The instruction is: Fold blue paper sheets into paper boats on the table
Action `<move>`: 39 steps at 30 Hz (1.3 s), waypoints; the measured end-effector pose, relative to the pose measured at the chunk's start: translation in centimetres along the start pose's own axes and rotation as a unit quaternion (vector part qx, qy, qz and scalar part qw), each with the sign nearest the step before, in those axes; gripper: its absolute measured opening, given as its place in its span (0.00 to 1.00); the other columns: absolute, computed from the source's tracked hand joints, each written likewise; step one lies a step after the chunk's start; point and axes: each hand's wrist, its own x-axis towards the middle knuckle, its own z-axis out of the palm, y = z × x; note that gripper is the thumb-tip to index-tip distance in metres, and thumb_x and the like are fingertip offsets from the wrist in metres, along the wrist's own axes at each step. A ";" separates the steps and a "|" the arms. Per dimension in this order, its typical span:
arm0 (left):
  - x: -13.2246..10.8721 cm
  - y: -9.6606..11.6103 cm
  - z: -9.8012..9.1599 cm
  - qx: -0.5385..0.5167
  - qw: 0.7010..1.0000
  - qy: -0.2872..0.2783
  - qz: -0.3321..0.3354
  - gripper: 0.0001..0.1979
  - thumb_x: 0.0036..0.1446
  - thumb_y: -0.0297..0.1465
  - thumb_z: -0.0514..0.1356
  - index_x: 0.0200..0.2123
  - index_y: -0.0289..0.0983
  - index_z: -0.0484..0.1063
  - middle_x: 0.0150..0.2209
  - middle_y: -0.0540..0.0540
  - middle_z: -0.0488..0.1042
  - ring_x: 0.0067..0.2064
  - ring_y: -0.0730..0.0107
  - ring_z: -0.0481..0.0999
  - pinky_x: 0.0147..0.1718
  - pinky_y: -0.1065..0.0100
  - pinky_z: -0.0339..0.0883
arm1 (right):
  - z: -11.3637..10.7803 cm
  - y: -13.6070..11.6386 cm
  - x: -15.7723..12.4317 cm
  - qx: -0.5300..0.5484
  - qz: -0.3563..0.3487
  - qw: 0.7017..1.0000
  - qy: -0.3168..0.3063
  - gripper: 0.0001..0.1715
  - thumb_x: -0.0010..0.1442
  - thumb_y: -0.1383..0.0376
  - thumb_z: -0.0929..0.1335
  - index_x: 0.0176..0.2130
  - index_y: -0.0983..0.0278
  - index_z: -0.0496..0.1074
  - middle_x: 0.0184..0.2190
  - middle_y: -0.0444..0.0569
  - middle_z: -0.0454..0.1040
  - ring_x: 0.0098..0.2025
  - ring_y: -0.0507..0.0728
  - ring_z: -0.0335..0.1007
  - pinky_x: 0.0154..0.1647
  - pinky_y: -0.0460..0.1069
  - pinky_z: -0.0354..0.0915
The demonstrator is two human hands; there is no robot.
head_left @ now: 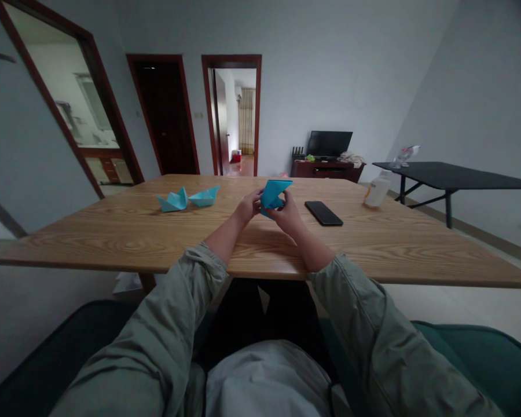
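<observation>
A partly folded sheet of blue paper [272,193] is held up between both hands, above the middle of the wooden table [165,240]. My left hand [249,205] grips its left side, fingers curled at the edge. On the right, my right hand [287,213] pinches the paper from below, its thumb in front. Some fingertips are hidden behind the folds. To the left on the tabletop sit two folded blue paper boats, one boat [173,201] with raised points and another boat [204,197] just right of it.
A black phone [323,213] lies right of my right hand. Farther right stands a clear plastic bottle [377,190]. Beyond the table are a black folding table [455,174] and a low cabinet with a television [329,143]. Green chairs [473,353] flank my seat.
</observation>
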 end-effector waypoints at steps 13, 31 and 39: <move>0.2 -0.1 0.1 0.191 0.974 0.055 0.111 0.28 0.53 0.50 0.61 0.45 0.31 0.71 0.34 0.45 0.76 0.35 0.70 0.73 0.36 0.69 0.66 | 0.0 -1.6 -0.6 -0.009 -0.025 0.997 -0.071 0.25 0.52 0.47 0.69 0.36 0.66 0.72 0.27 0.46 0.72 0.27 0.52 0.63 0.29 0.47 0.61; -0.5 -0.1 -0.4 0.326 0.934 0.060 0.131 0.27 0.53 0.54 0.58 0.35 0.33 0.73 0.27 0.49 0.71 0.29 0.72 0.68 0.29 0.71 0.61 | -0.4 -1.8 -0.2 0.056 0.014 0.997 -0.044 0.24 0.55 0.45 0.67 0.31 0.64 0.70 0.22 0.42 0.66 0.22 0.49 0.58 0.21 0.45 0.55; -1.0 0.3 0.0 0.372 0.921 0.029 0.113 0.26 0.48 0.53 0.62 0.35 0.34 0.73 0.29 0.49 0.72 0.30 0.71 0.68 0.29 0.70 0.58 | -1.1 -0.7 0.6 0.017 0.003 0.999 0.040 0.22 0.55 0.47 0.66 0.27 0.63 0.67 0.20 0.41 0.63 0.24 0.50 0.58 0.24 0.46 0.56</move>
